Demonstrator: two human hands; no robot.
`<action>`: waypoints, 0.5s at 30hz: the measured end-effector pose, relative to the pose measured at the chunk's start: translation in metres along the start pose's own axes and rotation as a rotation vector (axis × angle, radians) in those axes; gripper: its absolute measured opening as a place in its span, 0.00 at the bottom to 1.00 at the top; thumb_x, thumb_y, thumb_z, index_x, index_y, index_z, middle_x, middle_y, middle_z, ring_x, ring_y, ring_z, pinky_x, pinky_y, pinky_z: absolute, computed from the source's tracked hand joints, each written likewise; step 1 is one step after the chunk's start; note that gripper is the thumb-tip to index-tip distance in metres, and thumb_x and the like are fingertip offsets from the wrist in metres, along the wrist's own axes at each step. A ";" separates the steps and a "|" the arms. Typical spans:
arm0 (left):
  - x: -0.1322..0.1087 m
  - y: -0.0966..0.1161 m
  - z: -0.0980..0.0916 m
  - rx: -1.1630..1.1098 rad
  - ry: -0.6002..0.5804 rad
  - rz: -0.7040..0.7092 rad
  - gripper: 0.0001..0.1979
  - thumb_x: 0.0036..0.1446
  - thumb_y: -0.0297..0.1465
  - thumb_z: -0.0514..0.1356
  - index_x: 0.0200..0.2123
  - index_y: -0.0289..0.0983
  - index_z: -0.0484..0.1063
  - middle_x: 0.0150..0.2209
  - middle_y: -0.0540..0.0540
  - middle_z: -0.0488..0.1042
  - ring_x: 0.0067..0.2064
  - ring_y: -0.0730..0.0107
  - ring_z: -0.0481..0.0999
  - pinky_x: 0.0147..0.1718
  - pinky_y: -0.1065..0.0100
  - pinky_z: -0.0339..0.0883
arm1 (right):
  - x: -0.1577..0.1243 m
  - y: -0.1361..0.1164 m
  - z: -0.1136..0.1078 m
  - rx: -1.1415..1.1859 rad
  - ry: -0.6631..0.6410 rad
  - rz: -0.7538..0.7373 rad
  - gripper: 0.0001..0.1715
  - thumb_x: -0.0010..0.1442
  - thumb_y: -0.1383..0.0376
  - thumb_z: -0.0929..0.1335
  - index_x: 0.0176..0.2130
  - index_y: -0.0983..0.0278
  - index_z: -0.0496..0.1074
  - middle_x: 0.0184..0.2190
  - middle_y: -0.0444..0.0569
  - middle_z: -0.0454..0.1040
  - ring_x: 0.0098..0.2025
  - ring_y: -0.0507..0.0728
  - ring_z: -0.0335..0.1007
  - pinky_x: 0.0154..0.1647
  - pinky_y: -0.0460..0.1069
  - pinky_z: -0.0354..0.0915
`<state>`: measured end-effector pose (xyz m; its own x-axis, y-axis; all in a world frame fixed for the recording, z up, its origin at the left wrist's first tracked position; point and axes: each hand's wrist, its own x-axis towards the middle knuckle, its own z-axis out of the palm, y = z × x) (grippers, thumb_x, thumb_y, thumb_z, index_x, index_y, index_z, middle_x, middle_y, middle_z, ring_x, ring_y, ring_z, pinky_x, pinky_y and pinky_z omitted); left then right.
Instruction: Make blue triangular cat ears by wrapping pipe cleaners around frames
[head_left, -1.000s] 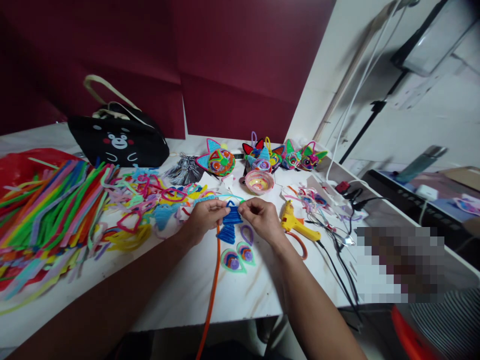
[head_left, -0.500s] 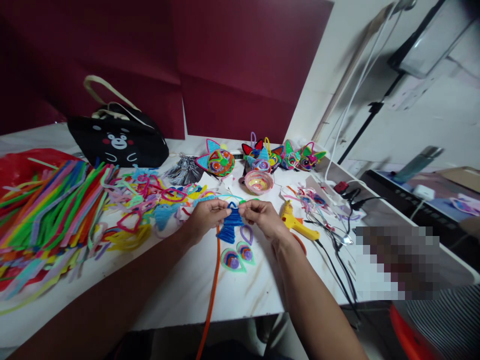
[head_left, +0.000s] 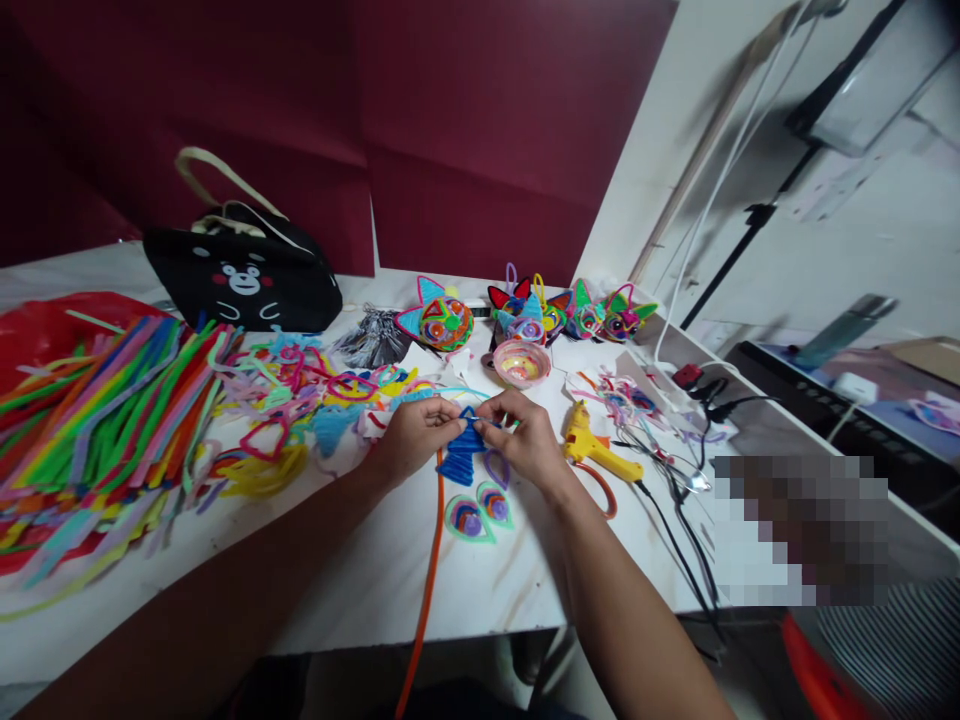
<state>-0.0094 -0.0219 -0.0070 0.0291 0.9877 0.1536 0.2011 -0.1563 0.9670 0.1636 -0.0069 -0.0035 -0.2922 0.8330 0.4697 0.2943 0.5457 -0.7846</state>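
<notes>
Between my two hands is a blue pipe-cleaner piece (head_left: 459, 462), with a small pointed loop at its top. My left hand (head_left: 421, 437) is closed, pinching it near the top from the left. From the right, my right hand (head_left: 520, 437) pinches the same piece with thumb and fingertips. An orange pipe cleaner (head_left: 429, 580) runs from beneath the blue piece to the table's front edge. Just below lie two teardrop eye shapes (head_left: 470, 519) in green, orange, blue and purple. A purple loop (head_left: 496, 467) lies partly behind my right hand.
A yellow glue gun (head_left: 600, 450) with cords lies to the right. Bundled coloured pipe cleaners (head_left: 112, 420) and loose scraps cover the left side. Behind stand a pink bowl (head_left: 521, 364), several finished animal heads (head_left: 446, 322) and a black bag (head_left: 244, 285).
My right fingers have shifted slightly down and left over the blue piece's top. The view has moved a little; both hands still hold the piece.
</notes>
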 end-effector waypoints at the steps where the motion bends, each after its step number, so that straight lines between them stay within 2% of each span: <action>1: 0.000 -0.001 0.000 0.030 0.005 0.018 0.10 0.42 0.34 0.64 0.26 0.34 0.72 0.24 0.49 0.72 0.27 0.71 0.71 0.27 0.72 0.64 | 0.000 -0.002 -0.001 -0.048 -0.012 -0.035 0.04 0.51 0.68 0.68 0.32 0.64 0.73 0.28 0.45 0.69 0.31 0.52 0.62 0.33 0.47 0.59; 9: -0.003 -0.002 0.004 0.255 0.050 0.139 0.06 0.43 0.33 0.62 0.27 0.37 0.73 0.26 0.48 0.74 0.29 0.68 0.72 0.28 0.72 0.65 | -0.001 -0.004 -0.002 -0.208 -0.084 -0.076 0.04 0.51 0.71 0.66 0.29 0.63 0.70 0.28 0.46 0.68 0.34 0.54 0.63 0.36 0.48 0.58; 12: -0.004 0.001 0.004 0.272 0.056 0.152 0.06 0.42 0.32 0.62 0.26 0.37 0.73 0.25 0.48 0.74 0.28 0.69 0.72 0.26 0.73 0.63 | -0.002 -0.006 -0.001 -0.130 -0.101 0.010 0.03 0.49 0.71 0.65 0.28 0.64 0.69 0.26 0.45 0.68 0.30 0.52 0.62 0.33 0.47 0.57; 15: -0.004 0.002 0.003 0.228 0.037 0.127 0.06 0.42 0.33 0.62 0.26 0.37 0.73 0.25 0.49 0.73 0.28 0.69 0.71 0.27 0.73 0.64 | 0.000 -0.006 0.000 0.050 -0.097 0.158 0.01 0.48 0.69 0.66 0.27 0.64 0.67 0.23 0.42 0.66 0.26 0.50 0.59 0.29 0.46 0.56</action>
<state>-0.0058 -0.0259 -0.0063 0.0337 0.9587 0.2823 0.4140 -0.2705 0.8692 0.1618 -0.0104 0.0006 -0.3334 0.8938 0.3000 0.2981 0.4018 -0.8659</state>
